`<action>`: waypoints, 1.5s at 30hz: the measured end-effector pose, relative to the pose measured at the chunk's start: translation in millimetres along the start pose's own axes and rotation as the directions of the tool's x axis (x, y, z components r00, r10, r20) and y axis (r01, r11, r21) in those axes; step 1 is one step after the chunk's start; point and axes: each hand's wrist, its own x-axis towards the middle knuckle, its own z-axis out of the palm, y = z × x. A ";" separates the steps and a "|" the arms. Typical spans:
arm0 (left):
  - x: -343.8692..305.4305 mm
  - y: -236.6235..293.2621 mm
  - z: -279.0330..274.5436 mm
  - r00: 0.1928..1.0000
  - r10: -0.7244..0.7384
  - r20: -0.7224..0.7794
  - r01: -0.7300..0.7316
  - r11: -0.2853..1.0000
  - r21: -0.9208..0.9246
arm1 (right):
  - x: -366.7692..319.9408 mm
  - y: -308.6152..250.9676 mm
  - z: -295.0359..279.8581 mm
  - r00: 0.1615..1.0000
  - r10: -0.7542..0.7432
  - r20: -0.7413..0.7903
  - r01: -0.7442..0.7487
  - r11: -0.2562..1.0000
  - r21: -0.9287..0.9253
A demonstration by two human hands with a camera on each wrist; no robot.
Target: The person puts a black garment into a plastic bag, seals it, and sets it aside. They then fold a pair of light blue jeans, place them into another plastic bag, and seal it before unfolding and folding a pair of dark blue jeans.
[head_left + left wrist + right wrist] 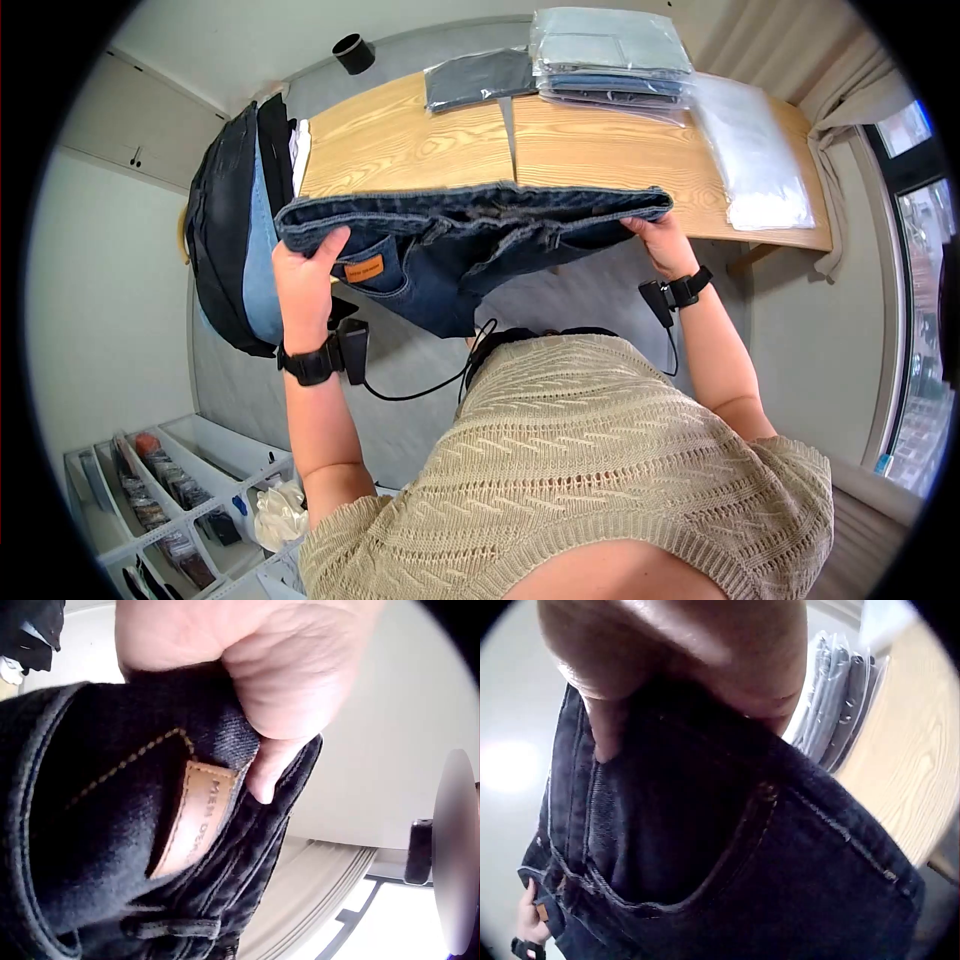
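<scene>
A pair of dark blue jeans (430, 270) is stretched by its waistband between both hands, in front of the body. My left hand (303, 280) grips the waistband's left end, thumb on the near side beside a pocket with an orange-brown leather patch (364, 269). In the left wrist view the patch (196, 817) shows stamped letters. The right hand (664, 243) pinches the other end of the waistband, its thumb over the edge. Up close in the right wrist view, the right hand (682, 660) holds the denim above a curved front pocket (667, 825). Most fingers are hidden behind the cloth.
Behind the jeans stands a wooden table (400, 135) with a stack of bagged folded garments (612, 55), one dark bagged garment (480, 78) and clear plastic bags (755, 155). Dark clothes (225, 220) hang at left. A divided storage rack (190, 500) sits lower left; a black bin (353, 54) is beyond.
</scene>
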 end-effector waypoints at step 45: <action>-20.2 -3.2 114.8 0.915 0.105 0.390 -0.106 0.994 -0.019 | -16.8 -34.1 199.8 0.966 -0.189 0.178 0.210 0.972 -0.107</action>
